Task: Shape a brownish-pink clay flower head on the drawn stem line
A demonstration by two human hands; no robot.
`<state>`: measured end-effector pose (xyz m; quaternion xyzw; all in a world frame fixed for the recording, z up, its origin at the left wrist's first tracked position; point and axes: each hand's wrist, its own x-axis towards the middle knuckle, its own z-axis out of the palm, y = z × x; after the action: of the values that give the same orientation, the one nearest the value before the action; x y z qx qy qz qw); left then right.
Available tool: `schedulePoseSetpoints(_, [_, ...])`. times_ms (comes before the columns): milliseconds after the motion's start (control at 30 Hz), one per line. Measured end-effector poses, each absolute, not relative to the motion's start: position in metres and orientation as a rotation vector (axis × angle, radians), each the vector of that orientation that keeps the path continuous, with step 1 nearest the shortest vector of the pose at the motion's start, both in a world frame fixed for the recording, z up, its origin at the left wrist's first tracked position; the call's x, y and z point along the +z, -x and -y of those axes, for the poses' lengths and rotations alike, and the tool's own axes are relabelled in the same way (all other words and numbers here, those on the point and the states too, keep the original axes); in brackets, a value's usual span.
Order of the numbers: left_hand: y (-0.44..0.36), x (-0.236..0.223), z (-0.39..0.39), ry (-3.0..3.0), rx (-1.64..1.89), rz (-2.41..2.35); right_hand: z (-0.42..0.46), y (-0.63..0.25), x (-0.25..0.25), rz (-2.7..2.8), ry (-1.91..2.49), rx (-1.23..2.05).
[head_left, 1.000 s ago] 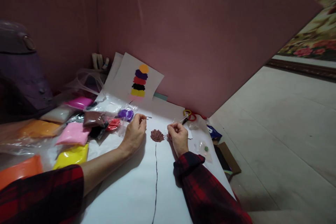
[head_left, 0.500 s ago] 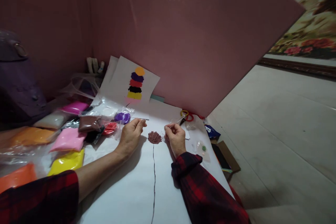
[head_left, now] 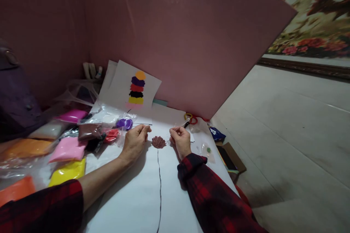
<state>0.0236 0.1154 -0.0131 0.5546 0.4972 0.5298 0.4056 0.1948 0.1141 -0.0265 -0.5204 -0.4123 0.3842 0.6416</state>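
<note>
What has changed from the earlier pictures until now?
Very little. The view has drifted, so everything sits slightly further left in the picture. The right hand has closed a little toward the brown clay flower, still pinching a thin clear tool. The left hand stays beside the flower, fingers curled. Nothing was picked up or let go. The clay bags lie as before.

Your hands flank the clay flower (head_left: 159, 142) at mid-sheet (head_left: 142, 196), on the drawn stem's top end. Clay bags (head_left: 68, 149) crowd the sheet's left edge (scissors (head_left: 190, 119) near its far right corner).
</note>
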Motion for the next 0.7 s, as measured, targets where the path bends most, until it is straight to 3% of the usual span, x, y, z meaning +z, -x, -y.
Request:
schedulePoseSetpoints(300, [-0.022,-0.01,-0.115,-1.523,1.326,-1.295,-0.075,-0.196,-0.003,0.852,1.289,0.863])
schedulePoseSetpoints(700, [-0.02,-0.009,-0.116,-1.548,1.325,-1.287,-0.051,-0.193,-0.02,0.841,1.273,0.895])
